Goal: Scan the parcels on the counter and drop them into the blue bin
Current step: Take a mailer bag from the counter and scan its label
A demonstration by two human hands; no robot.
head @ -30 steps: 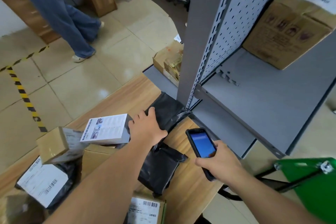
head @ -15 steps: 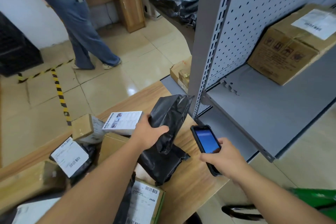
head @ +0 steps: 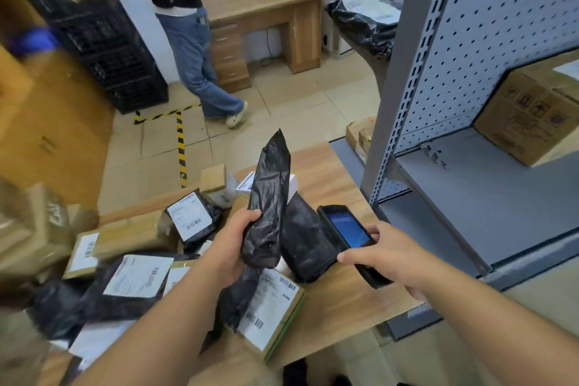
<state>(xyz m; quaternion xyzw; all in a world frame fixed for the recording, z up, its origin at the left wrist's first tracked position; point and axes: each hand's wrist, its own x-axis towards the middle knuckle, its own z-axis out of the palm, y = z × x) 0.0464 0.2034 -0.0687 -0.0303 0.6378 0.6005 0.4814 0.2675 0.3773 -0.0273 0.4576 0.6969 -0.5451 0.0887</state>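
Note:
My left hand (head: 233, 243) grips a long black plastic parcel (head: 268, 197) near its lower end and holds it upright above the wooden counter (head: 329, 301). My right hand (head: 394, 255) holds a black handheld scanner (head: 347, 233) with a lit blue screen, just right of the parcel. A second black parcel (head: 305, 244) lies on the counter between my hands. Several labelled boxes and black bags (head: 134, 279) are piled on the counter's left side. A blurred blue shape (head: 33, 39) shows at the far left; I cannot tell whether it is the bin.
A grey metal shelf unit (head: 438, 103) stands right against the counter, with a cardboard box (head: 529, 116) on its shelf. A person in jeans (head: 194, 50) carries a box across the floor near black crates (head: 106, 50). A wooden desk (head: 266, 28) with a printer stands behind.
My left hand has lifted the black parcel off the counter and raised it upright. The camera has tilted up, showing more of the room. My right hand still holds the scanner.

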